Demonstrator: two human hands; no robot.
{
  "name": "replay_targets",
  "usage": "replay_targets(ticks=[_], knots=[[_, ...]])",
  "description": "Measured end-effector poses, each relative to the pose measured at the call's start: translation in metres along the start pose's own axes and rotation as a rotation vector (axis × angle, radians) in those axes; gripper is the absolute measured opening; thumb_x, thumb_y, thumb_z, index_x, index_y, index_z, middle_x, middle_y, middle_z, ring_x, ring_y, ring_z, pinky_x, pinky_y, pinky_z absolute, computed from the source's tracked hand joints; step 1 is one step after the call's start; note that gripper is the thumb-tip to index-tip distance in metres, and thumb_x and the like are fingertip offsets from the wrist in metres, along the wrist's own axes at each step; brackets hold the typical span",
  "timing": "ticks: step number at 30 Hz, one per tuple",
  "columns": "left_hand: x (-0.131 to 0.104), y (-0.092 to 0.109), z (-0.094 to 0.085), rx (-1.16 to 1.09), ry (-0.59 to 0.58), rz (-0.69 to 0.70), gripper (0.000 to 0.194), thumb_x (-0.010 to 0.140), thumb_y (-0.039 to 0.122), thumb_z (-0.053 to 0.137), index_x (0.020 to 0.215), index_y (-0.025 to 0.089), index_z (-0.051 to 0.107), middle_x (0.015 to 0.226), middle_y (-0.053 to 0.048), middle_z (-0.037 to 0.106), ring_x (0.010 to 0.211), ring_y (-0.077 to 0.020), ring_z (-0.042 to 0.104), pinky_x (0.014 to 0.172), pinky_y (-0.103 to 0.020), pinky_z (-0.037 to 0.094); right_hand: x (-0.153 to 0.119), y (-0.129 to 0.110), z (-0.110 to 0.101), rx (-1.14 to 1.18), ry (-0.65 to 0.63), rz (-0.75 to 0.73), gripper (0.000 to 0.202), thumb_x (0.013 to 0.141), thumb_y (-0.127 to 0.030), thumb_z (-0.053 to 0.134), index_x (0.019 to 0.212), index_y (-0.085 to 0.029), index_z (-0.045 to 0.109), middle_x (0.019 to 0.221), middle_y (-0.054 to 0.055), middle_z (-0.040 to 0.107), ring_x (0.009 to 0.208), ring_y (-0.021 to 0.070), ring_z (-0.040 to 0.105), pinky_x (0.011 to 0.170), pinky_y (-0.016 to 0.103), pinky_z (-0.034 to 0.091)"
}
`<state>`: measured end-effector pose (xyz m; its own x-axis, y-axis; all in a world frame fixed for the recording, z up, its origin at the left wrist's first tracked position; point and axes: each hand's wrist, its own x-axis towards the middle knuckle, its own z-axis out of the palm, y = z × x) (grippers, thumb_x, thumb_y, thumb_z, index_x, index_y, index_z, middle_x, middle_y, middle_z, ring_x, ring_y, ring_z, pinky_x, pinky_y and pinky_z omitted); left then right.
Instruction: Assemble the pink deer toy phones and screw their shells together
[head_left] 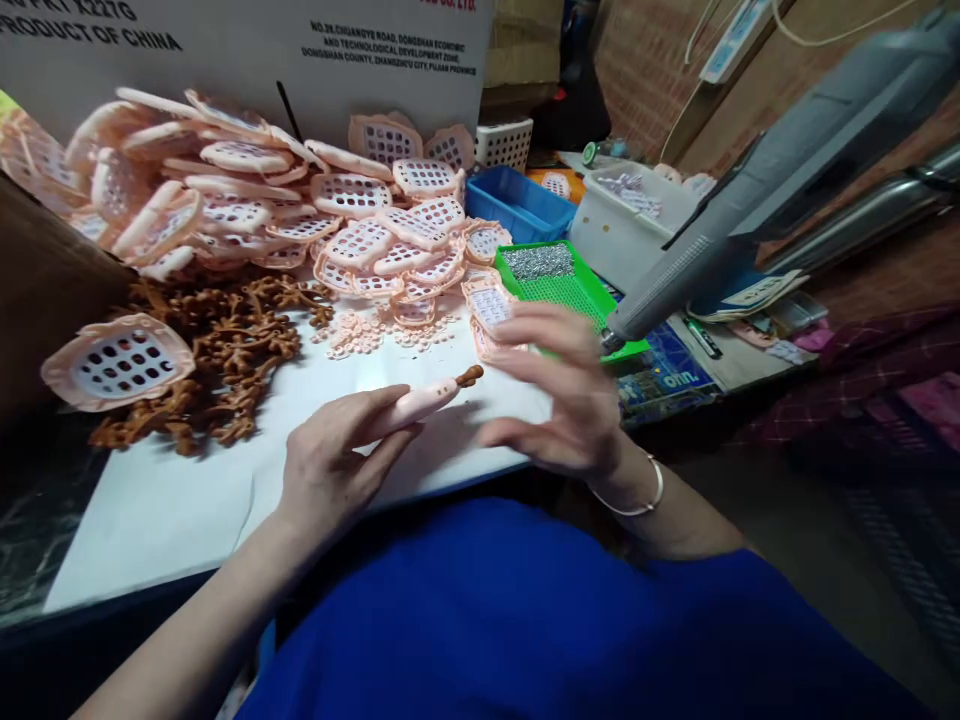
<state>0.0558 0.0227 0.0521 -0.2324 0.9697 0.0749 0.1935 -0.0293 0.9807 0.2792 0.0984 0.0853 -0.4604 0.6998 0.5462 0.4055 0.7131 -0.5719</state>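
My left hand [341, 445] is closed on a pink plastic panel [416, 405], held nearly edge-on above the white work surface. A small brown plastic piece [470, 376] sticks out at the panel's far right end. To the right, my right hand [562, 390] is slightly blurred, its fingers apart with nothing visible between them. Close beyond its fingers lies another pink perforated panel [489, 303]. Just above and right of that hand hangs a grey electric screwdriver [675, 270], its tip over the edge of the green tray [626, 350].
Many pink panels [352, 195] are heaped at the back, beside a brown-part pile [225, 340] and small pink rings [356, 335]. Small metal screws [538, 262] fill the green tray's far end. Behind it stand a blue bin [517, 200] and a white tub [637, 230].
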Motion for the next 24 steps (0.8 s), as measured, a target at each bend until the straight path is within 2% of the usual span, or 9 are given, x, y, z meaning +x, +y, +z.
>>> replay_targets(ticks=[2,4,8,10,12,15,18,20,24], knots=[[-0.003,-0.003,-0.006,0.002,0.001,0.003,0.037,0.056,0.021,0.093,0.090,0.031,0.081,0.094,-0.001,0.077,0.099,-0.0254,0.068,0.104,-0.029,0.047,-0.004,-0.001,0.026,-0.117,-0.083,-0.320,0.049,0.091,-0.058,0.062,0.122,-0.020,0.065,0.122,0.013,0.068,0.122,0.0288,0.063,0.106,0.049,0.053],[-0.007,-0.004,-0.012,-0.002,-0.015,0.013,0.037,0.057,0.020,0.093,0.090,0.031,0.080,0.096,-0.001,0.077,0.107,-0.0249,0.067,0.109,-0.031,0.044,-0.005,0.003,0.047,-0.207,-0.108,-0.466,0.036,0.101,-0.040,0.052,0.123,-0.014,0.064,0.115,0.015,0.071,0.108,0.0238,0.068,0.094,0.041,0.059],[-0.015,-0.005,-0.029,-0.172,-0.025,-0.031,0.050,0.057,0.027,0.095,0.103,0.030,0.077,0.125,-0.003,0.072,0.131,-0.0251,0.058,0.114,-0.030,0.041,0.001,0.010,0.063,-0.209,0.020,-0.718,0.019,0.100,-0.018,0.050,0.108,-0.016,0.067,0.101,0.010,0.074,0.098,0.0195,0.069,0.082,0.034,0.061],[-0.019,-0.006,-0.038,-0.280,-0.025,-0.179,0.059,0.061,0.038,0.093,0.116,0.029,0.072,0.129,-0.006,0.070,0.127,-0.0260,0.061,0.102,-0.029,0.051,0.004,0.009,0.063,-0.231,0.092,-0.874,0.011,0.097,-0.021,0.058,0.100,-0.022,0.068,0.103,0.006,0.074,0.105,0.0202,0.068,0.087,0.036,0.061],[-0.023,-0.006,-0.046,-0.370,-0.103,-0.411,0.061,0.063,0.048,0.089,0.117,0.024,0.071,0.112,-0.009,0.076,0.106,-0.0281,0.071,0.082,-0.030,0.058,0.005,0.005,0.065,-0.239,0.109,-0.972,0.004,0.093,-0.029,0.065,0.095,-0.027,0.068,0.107,0.003,0.073,0.112,0.0203,0.066,0.094,0.038,0.060],[-0.032,-0.002,-0.052,-0.380,-0.093,-0.521,0.051,0.065,0.049,0.087,0.105,0.020,0.074,0.092,-0.008,0.077,0.088,-0.0275,0.071,0.071,-0.030,0.057,0.006,-0.004,0.068,-0.155,0.067,-0.867,0.016,0.094,-0.027,0.062,0.109,-0.031,0.064,0.123,0.004,0.068,0.129,0.0206,0.057,0.108,0.042,0.054],[-0.045,0.005,-0.055,-0.128,0.199,-0.246,0.032,0.067,0.036,0.086,0.095,0.025,0.077,0.093,-0.002,0.075,0.095,-0.0243,0.067,0.087,-0.025,0.052,0.007,-0.012,0.069,0.079,-0.071,-0.529,0.038,0.097,-0.016,0.045,0.132,-0.028,0.051,0.135,0.010,0.060,0.138,0.0199,0.050,0.113,0.044,0.049],[-0.054,0.009,-0.056,-0.007,0.310,-0.130,0.027,0.067,0.031,0.086,0.092,0.027,0.078,0.094,0.000,0.074,0.098,-0.0232,0.066,0.094,-0.023,0.047,0.010,-0.015,0.070,0.223,-0.185,-0.363,0.041,0.098,-0.019,0.045,0.139,-0.022,0.046,0.137,0.014,0.060,0.135,0.0203,0.054,0.112,0.043,0.050],[-0.065,0.008,-0.058,0.035,0.292,-0.119,0.026,0.068,0.030,0.085,0.093,0.028,0.079,0.093,0.000,0.075,0.091,-0.0222,0.068,0.091,-0.023,0.048,0.014,-0.019,0.085,0.365,-0.325,-0.295,0.032,0.098,-0.037,0.059,0.122,-0.015,0.061,0.110,0.011,0.073,0.101,0.0172,0.069,0.094,0.033,0.057]])
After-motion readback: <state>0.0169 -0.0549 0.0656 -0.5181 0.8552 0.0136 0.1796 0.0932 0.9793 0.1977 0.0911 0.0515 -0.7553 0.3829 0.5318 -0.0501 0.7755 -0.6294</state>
